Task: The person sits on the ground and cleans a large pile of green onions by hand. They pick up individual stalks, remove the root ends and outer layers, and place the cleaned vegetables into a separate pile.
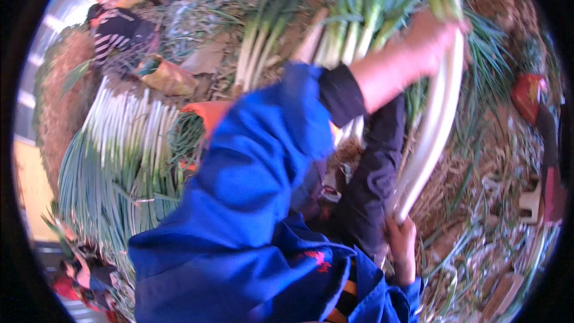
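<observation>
A few long green onions [439,103], with thick white stalks and green tops, stretch between my two hands. My left hand [426,45], at the end of a blue sleeve reaching up and across, grips them where white turns to green. Lower down, my right hand [401,242] has hold of their root end, close to my dark-trousered leg [376,175]. The white stalks bow slightly between the hands, and motion blurs the left hand. Behind my left forearm, more green onions [367,31] lie side by side on the ground.
To the left lies a wide row of green onions [130,139], beside an orange cloth [208,112]. A smaller bunch [260,45] is farther up. Leaf scraps [466,251] litter the ground at right. Other people [116,31] are at the left and right edges.
</observation>
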### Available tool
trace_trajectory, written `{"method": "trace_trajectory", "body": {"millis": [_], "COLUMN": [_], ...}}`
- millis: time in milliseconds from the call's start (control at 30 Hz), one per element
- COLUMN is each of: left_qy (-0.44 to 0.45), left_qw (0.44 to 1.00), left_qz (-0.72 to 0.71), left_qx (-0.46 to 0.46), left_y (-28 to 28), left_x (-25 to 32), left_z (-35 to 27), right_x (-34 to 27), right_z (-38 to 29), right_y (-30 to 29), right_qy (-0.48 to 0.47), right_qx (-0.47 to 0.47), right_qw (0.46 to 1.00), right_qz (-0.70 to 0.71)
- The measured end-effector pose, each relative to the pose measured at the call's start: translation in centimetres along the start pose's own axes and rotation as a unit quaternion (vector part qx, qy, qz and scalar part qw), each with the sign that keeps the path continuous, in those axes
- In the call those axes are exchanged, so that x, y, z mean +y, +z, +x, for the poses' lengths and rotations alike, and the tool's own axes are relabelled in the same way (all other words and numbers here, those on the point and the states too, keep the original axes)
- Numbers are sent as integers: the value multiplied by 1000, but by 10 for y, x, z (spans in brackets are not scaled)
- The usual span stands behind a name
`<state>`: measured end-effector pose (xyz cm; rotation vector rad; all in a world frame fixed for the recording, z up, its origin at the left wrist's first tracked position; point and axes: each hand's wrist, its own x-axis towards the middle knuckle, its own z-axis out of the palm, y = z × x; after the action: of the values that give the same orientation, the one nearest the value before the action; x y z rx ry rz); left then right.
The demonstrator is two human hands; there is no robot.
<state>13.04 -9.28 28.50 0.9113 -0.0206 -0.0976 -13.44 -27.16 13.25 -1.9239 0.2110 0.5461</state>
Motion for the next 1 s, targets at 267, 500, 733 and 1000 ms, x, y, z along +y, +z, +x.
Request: {"method": "trace_trajectory", "body": {"millis": [267,500,733,1000], "left_qy": [50,-32,27,62], "left_qw": [979,680,514,497], "left_qz": [189,731,857,864], "left_qx": [-52,55,18,50], "left_y": [-112,-237,-291,-310], "left_x": [64,-37,-104,-145], "left_z": [87,64,40,54], "right_x": [-41,38,-29,-24], "right_z": [123,237,203,154], "right_y": [115,212,191,85], "right_qy": [-71,47,0,-213], "right_qx": [-121,-155,-178,-15], "right_qw": [985,985,980,967], "right_qz": [100,62,-89,-140]}}
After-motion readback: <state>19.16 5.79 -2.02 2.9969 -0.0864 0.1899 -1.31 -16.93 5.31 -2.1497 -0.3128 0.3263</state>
